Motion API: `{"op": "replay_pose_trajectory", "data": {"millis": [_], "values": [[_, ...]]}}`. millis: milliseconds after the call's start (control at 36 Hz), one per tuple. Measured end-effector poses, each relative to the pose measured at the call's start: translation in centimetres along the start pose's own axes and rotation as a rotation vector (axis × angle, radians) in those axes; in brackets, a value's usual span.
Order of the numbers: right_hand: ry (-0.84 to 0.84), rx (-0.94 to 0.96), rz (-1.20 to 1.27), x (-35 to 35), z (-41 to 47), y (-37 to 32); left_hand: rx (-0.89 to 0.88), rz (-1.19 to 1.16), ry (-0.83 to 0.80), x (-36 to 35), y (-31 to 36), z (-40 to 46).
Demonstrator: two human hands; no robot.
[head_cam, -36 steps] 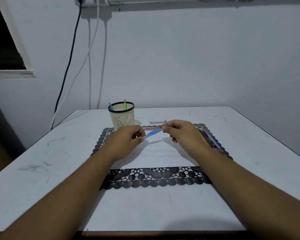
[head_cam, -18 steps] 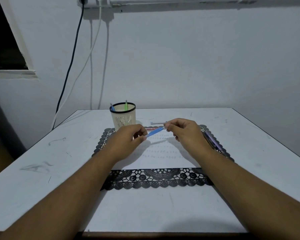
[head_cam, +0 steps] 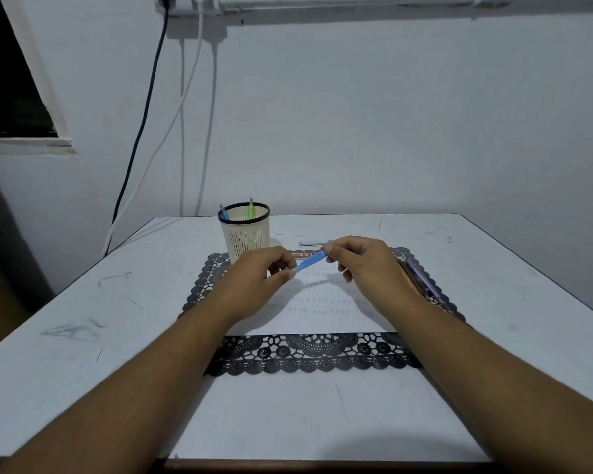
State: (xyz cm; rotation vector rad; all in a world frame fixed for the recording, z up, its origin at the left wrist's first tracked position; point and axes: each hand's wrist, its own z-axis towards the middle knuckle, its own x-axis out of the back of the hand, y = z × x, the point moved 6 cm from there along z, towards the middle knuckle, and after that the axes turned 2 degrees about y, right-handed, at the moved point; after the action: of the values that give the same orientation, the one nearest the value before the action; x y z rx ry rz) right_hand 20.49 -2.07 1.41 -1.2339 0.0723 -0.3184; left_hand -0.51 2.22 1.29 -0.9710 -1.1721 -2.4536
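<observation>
You are holding the blue pen [head_cam: 311, 261] tilted in the air above the paper [head_cam: 322, 314], your left hand [head_cam: 257, 275] pinching its lower end and your right hand [head_cam: 367, 268] pinching its upper end (seemingly uncapping it); next you are needing a straight, steady pull apart

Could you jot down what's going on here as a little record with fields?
Held thing: blue pen, raised and tilted
Left hand: pinches its lower end
Right hand: pinches its higher end
Below: white sheet on black lace mat
Pen cup: upright behind left hand, two pens inside
Mat's right edge: loose pens lying
</observation>
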Motion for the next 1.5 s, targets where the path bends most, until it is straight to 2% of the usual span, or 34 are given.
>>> {"op": "replay_pose_trajectory", "data": {"millis": [167,361,611,722,833,1111,1500], "values": [[-0.099,-0.089,0.181,-1.6,-0.4,0.1,-0.031,-0.162,0.035,-0.5,0.9,0.0],[-0.011,-0.043,0.286,-2.4,0.0,-1.8,-0.046,-0.197,-0.005,-1.4,1.3,0.1],[-0.19,-0.156,0.73,-6.3,0.5,-6.0,-0.038,-0.244,0.024,-1.2,1.4,0.0],[-0.145,-0.145,0.864,-5.9,0.7,-6.4,0.019,-0.296,0.071,-0.7,0.8,0.1],[-0.12,-0.176,0.997,-5.2,0.4,-5.3,0.059,-0.321,0.036,-0.8,0.7,0.0],[-0.126,-0.139,1.112,-3.9,-0.1,-5.1,0.103,-0.539,-0.012,-1.3,1.2,-0.1],[-0.167,-0.131,1.086,-3.7,-0.1,-5.1,0.113,-0.597,-0.037,-1.8,0.5,0.0]]}}
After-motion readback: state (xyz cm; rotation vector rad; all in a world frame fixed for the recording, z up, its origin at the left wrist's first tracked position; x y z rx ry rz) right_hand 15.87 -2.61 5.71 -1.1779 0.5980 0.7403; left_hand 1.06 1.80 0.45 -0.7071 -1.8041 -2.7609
